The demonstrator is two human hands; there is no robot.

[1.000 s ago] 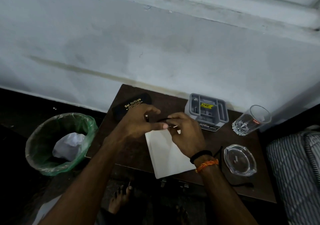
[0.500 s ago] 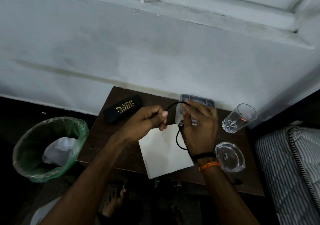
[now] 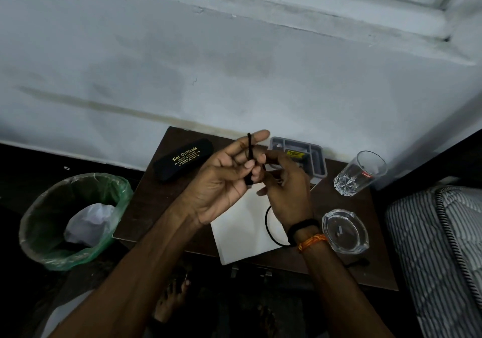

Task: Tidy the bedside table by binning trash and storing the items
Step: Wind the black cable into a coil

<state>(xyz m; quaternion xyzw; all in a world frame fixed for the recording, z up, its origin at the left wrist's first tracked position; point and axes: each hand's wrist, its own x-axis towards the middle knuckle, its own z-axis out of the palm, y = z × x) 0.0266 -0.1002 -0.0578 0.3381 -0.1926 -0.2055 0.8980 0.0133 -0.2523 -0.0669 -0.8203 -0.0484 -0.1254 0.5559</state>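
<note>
Left hand (image 3: 221, 181) pinches black cable (image 3: 249, 155) | right hand (image 3: 284, 186) apparently grips slack | coil tightly, stow in organizer (image 3: 317, 160).

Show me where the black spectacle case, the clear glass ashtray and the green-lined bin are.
black spectacle case (image 3: 183, 159), head view, on its lid by the gold lettering
clear glass ashtray (image 3: 344, 230), head view, on its bowl
green-lined bin (image 3: 122, 189), head view, on its right rim

left hand (image 3: 224, 181): palm up above the bedside table (image 3: 339, 264), black cable (image 3: 249, 155) looped over its fingers
right hand (image 3: 285, 189): pinching the cable's other end, the rest sagging over white paper (image 3: 240, 233)
on the table: glasses case (image 3: 182, 159), grey organizer (image 3: 317, 159), tumbler (image 3: 360, 173), ashtray (image 3: 345, 230)
left of the table: green-lined bin (image 3: 75, 220)
</note>
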